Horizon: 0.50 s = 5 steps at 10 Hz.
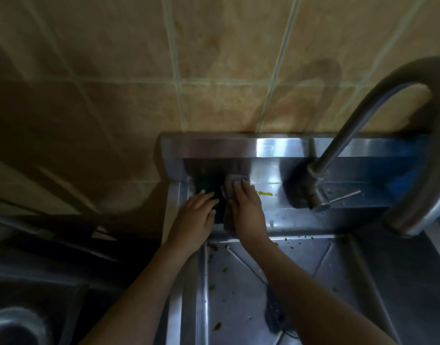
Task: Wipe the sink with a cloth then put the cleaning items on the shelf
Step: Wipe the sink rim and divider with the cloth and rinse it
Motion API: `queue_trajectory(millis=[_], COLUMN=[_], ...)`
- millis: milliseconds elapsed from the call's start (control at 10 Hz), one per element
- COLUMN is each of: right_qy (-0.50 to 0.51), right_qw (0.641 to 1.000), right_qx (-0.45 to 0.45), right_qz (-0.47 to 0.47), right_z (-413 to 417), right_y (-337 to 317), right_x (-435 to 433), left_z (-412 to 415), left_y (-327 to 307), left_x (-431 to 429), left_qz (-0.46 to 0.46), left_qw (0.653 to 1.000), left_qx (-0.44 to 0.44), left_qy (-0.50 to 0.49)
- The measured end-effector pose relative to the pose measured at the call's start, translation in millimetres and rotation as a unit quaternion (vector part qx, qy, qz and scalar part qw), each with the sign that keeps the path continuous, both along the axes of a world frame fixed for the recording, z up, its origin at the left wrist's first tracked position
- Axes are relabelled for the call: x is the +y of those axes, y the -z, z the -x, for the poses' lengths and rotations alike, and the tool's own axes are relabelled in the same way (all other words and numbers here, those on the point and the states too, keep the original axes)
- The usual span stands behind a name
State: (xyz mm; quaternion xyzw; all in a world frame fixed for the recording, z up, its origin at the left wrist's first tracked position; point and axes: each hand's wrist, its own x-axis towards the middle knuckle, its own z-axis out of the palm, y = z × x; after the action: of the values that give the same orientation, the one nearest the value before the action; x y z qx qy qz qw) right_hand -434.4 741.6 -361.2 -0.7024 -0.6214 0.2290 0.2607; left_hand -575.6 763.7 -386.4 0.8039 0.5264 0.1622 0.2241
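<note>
At the back ledge of the sink (343, 260): both hands are working side by side at the ledge's left end, just below the raised steel splashback.
Right hand (247, 212): it is lying flat, palm down, fingers stretched out and close together, pressing on the cloth; nothing is being pinched.
Cloth (229, 183): grey and crumpled, it is lying on the ledge under the right hand, showing past the fingertips and along the hand's left edge, with its lower end hanging towards the basin's lip.
Left hand (195, 215): it is resting palm down just beside the right one, fingers straight and slightly spread, the tips touching a dark item.
Dark item (206, 180): it is sitting in the ledge's left corner, touching the cloth; the light is too dim to tell what it is.
Yellow smear (265, 194): it is lying on the ledge just right of the cloth, between the right hand and the tap's base.
Tap (343, 135): its steel neck is arching up and over to the right, with a thin lever (346, 196) sticking out sideways at the base.
Basin: green-brown scraps (223, 270) are dotting the sloping steel, and a dark clump (273, 312) is lying near the drain, partly hidden by the right forearm.
Wall (214, 58): tan tiles with pale grout are rising behind the sink.
</note>
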Motion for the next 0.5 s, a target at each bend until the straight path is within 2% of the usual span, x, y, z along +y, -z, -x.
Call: queue_trajectory(millis=[100, 400, 500], right_qy=[-0.011, -0.014, -0.034], right_qw=[0.993, 0.985, 0.970], right_qx=[-0.117, -0.173, -0.241], right_qz=[-0.004, 0.000, 0.025], right_z=[-2.0, 1.9, -2.8], right_y=[18.0, 21.6, 26.1], right_x=[7.2, 6.1, 9.2], left_z=[-1.0, -1.6, -1.1], left_y=[1.7, -0.4, -0.2], left_x=[-1.0, 0.7, 1.4], left_qz=[-0.012, -0.036, -0.036], left_qw=[1.000, 0.999, 0.999], left_qx=[0.016, 0.011, 0.015], left_qy=[-0.012, -0.019, -0.020])
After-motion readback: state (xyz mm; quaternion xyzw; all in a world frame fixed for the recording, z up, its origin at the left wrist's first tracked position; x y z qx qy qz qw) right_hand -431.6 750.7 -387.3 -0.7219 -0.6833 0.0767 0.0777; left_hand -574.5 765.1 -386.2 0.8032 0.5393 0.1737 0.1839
